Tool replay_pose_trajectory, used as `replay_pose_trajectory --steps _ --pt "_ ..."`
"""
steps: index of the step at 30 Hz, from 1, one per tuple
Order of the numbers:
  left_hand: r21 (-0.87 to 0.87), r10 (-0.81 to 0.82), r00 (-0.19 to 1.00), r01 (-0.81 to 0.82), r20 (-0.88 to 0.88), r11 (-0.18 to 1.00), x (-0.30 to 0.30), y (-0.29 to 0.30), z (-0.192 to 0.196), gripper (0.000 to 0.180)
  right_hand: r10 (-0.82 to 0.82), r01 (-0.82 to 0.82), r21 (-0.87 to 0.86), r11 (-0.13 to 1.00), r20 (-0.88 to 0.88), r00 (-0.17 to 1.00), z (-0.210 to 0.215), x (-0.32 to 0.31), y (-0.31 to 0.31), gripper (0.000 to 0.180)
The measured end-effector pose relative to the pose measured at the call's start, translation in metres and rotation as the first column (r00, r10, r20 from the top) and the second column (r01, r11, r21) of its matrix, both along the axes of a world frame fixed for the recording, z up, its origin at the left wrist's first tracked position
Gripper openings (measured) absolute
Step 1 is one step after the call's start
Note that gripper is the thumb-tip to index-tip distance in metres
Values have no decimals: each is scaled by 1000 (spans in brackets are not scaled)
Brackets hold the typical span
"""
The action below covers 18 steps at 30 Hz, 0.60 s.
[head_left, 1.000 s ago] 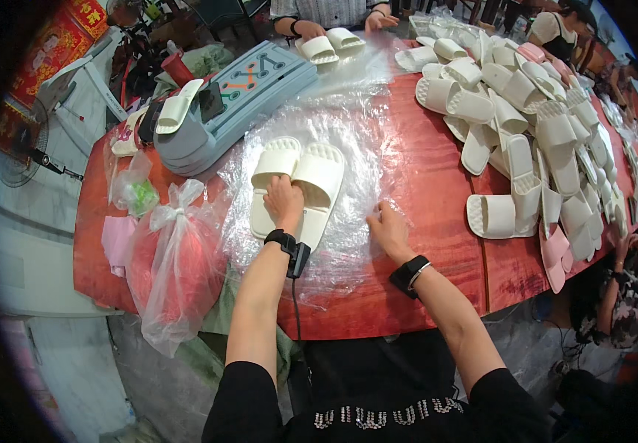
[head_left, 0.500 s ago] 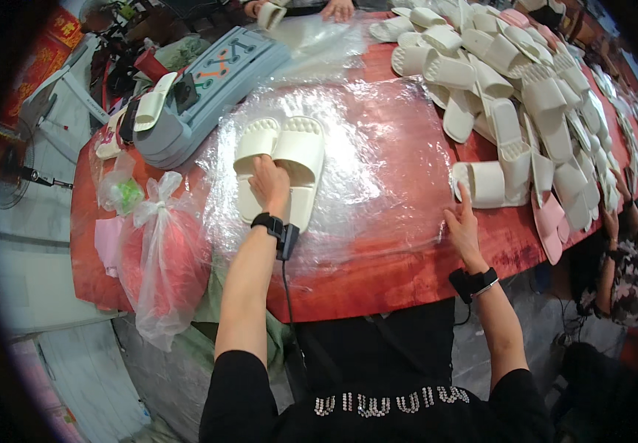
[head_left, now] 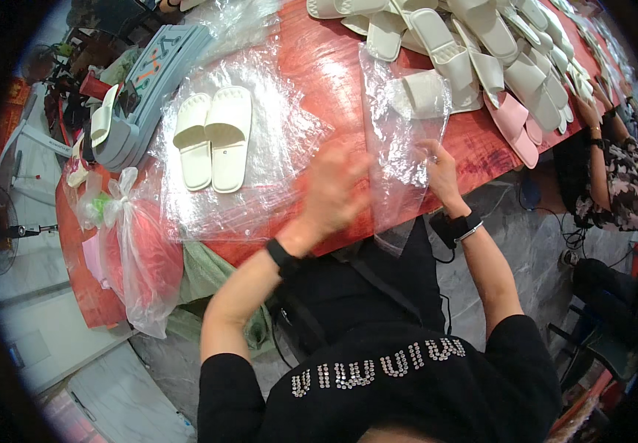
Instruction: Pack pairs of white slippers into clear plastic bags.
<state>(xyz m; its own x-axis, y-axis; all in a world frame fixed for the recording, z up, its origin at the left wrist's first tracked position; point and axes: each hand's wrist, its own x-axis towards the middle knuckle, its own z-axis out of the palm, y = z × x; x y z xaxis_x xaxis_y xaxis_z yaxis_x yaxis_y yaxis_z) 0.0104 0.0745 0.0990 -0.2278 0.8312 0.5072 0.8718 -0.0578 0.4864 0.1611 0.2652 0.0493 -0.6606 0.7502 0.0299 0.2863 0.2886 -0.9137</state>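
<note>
Thumb and fingers of my right hand (head_left: 441, 173) are closed on the edge of a clear plastic bag (head_left: 396, 151), which hangs over the front of the red table. My left hand (head_left: 334, 188) is beside the bag, its fingers smeared by motion. A pair of cream slippers (head_left: 229, 140) lies side by side, toes away from me, on a pile of clear plastic bags (head_left: 282, 122). Behind the held bag a cream slipper (head_left: 424, 94) shows through the film.
A heap of cream slippers (head_left: 437, 37) covers the back right, with pink slippers (head_left: 512, 129) at its edge. A grey plastic case (head_left: 149, 92) stands at the left, near a knotted bag of red stuff (head_left: 142, 244). Another person's arm (head_left: 596, 140) reaches in from the right.
My left hand has left the slipper pair and moved right. My right hand has left the slipper by the heap and now holds a clear bag lifted off the pile. The view has shifted.
</note>
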Motion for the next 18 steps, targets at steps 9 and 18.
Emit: replay_pose_trajectory --steps 9,18 --pt "-274 183 887 -67 424 959 49 31 -36 78 176 -189 -103 977 -120 977 8 -3 -30 30" --pt "-100 52 -193 -248 980 964 -42 -9 -76 17 101 -128 -343 930 -97 990 -4 12 -20 15"
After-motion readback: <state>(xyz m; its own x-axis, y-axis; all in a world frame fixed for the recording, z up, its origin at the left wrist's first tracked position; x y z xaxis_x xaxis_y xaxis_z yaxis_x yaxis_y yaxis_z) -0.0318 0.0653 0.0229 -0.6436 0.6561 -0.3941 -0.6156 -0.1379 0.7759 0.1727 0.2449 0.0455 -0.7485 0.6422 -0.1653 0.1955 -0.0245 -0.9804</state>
